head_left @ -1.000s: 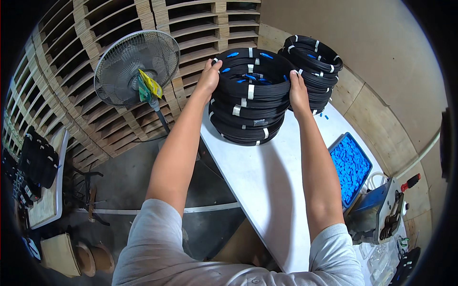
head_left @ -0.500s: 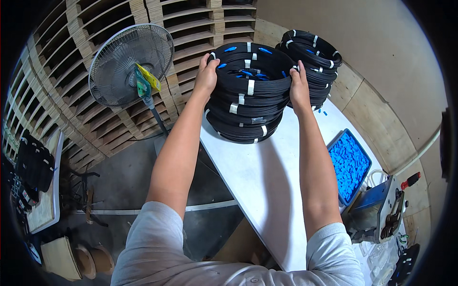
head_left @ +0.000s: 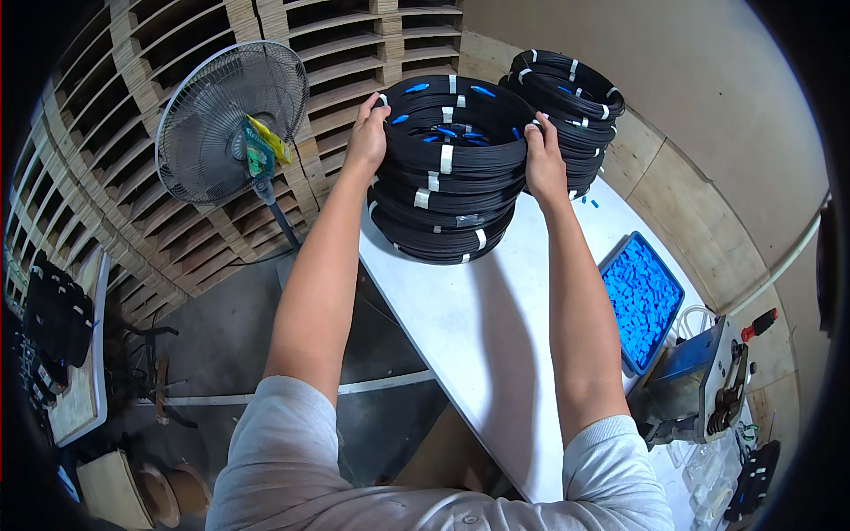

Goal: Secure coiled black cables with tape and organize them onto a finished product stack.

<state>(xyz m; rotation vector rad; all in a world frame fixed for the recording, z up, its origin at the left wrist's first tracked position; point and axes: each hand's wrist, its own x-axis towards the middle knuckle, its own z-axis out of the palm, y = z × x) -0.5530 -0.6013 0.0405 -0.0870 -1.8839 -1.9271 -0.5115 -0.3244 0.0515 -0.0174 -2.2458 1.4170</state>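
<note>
We grip the nearer of two stacks of black cable coils (head_left: 447,168), left hand (head_left: 367,133) and right hand (head_left: 543,159) clasping its sides, on the white table (head_left: 496,345).

A stack of black cable coils (head_left: 447,168), each bound with white tape bands, with blue connectors on top, stands upright on the white table in the upper centre of the frame.

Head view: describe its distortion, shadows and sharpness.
Head view: strong fisheye, so the wooden pallets and white table edges bow toward a black rim; even light, with soft arm shadows on the table; the left hand, right hand and cable coil stack look sharp.
</note>
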